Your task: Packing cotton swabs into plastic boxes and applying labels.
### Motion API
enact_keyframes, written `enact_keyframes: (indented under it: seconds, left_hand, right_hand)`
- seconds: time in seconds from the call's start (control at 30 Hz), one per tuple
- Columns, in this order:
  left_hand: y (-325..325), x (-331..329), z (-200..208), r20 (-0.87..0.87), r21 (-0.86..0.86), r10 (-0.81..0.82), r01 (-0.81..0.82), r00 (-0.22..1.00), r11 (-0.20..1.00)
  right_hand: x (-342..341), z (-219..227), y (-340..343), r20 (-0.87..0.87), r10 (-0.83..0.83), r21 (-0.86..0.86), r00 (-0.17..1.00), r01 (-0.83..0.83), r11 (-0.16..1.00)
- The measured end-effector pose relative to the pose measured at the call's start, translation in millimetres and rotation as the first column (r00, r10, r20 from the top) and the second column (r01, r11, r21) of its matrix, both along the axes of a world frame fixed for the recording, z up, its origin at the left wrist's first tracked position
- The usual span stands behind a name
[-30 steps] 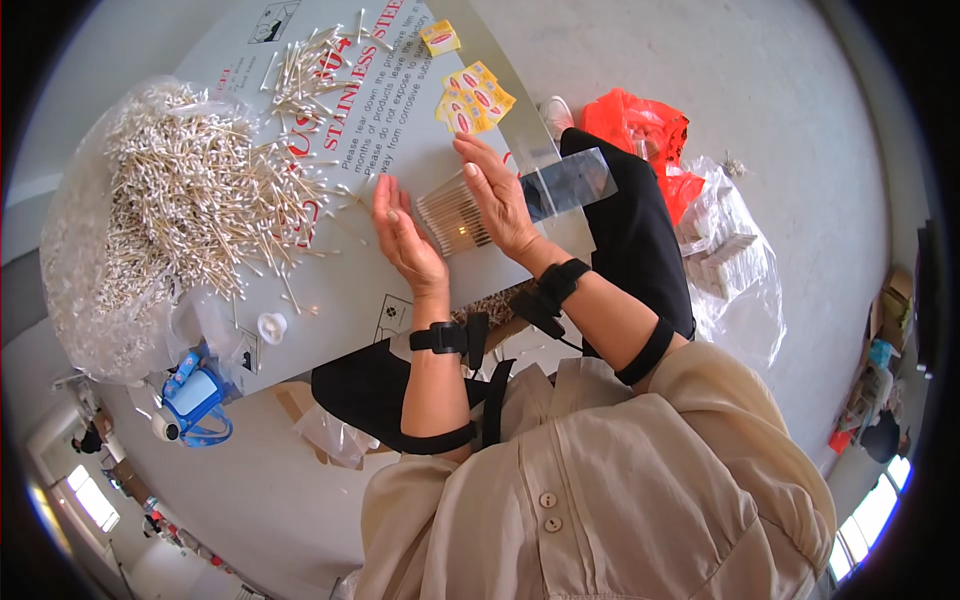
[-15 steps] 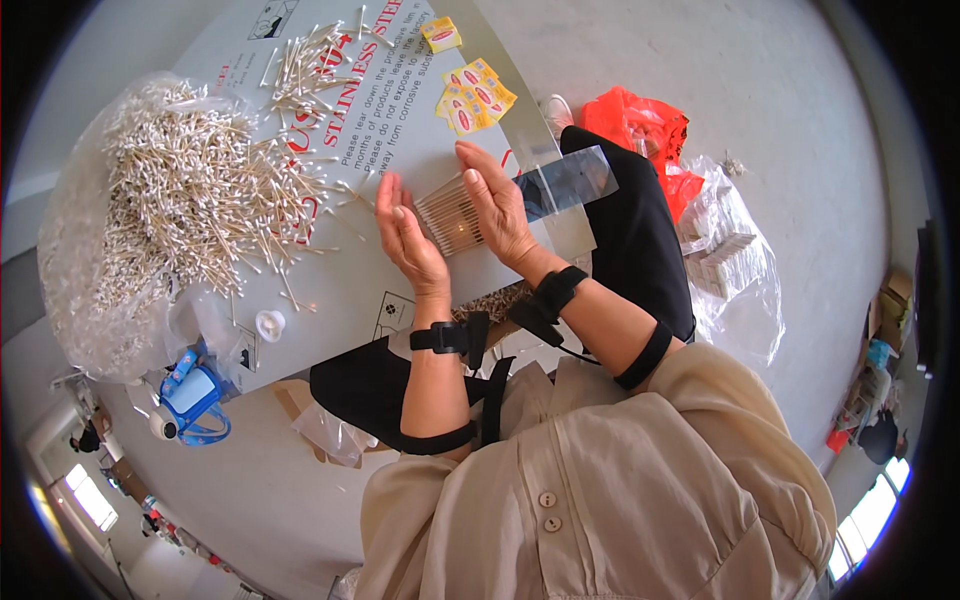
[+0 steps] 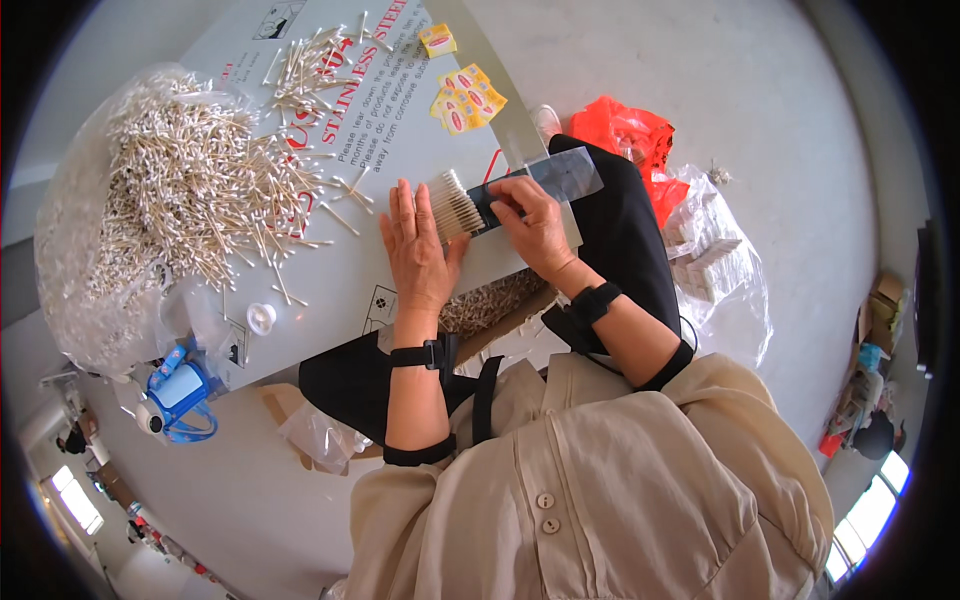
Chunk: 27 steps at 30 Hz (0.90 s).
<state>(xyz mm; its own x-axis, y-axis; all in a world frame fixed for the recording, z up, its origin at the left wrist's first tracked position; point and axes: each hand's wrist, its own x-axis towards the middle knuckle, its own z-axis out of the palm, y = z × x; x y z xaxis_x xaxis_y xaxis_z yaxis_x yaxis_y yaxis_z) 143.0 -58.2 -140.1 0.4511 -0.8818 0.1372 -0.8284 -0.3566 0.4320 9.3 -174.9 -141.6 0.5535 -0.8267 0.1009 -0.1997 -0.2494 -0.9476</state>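
Observation:
A row of cotton swabs (image 3: 455,206) lies side by side on the table between my hands. My left hand (image 3: 415,262) rests flat along the row's left side, fingers stretched out and thumb near the lower swab. On the right, my right hand (image 3: 533,228) has bent fingers closed on a flat clear plastic bag (image 3: 568,176), which looks dark where it crosses the table edge. The swabs' right ends meet the bag's left end; whether they are inside it I cannot tell.
A big heap of loose cotton swabs (image 3: 185,180) spills from a plastic bag at left. Yellow printed cards (image 3: 468,98) lie at the far edge. A white round cap (image 3: 261,319) and blue strapped bottle (image 3: 182,388) are at near left. A red bag (image 3: 625,130) is beyond the right edge.
My hands were upright around the swabs, palms facing. Now the left lies flat beside them, and the right has moved right and down, its fingers bent onto the plastic bag.

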Motion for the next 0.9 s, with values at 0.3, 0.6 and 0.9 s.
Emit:
enact_keyframes:
  seconds: [0.3, 0.6, 0.9]
  left_hand:
    - [14, -17, -6, 0.128, 0.193, -0.028, 0.003, 0.991, 0.981]
    - [14, -21, -9, 0.122, 0.177, 0.005, -0.027, 0.993, 0.984]
    - [13, -20, -11, 0.116, 0.183, 0.018, -0.039, 0.993, 0.982]
  right_hand:
    - [-6, -2, 0, -0.155, 0.186, -0.377, 0.97, -0.233, 0.897]
    - [-2, -11, 3, -0.22, 0.149, -0.474, 0.964, -0.239, 0.847]
    - [0, -2, 6, -0.207, 0.128, -0.4, 0.97, -0.204, 0.893]
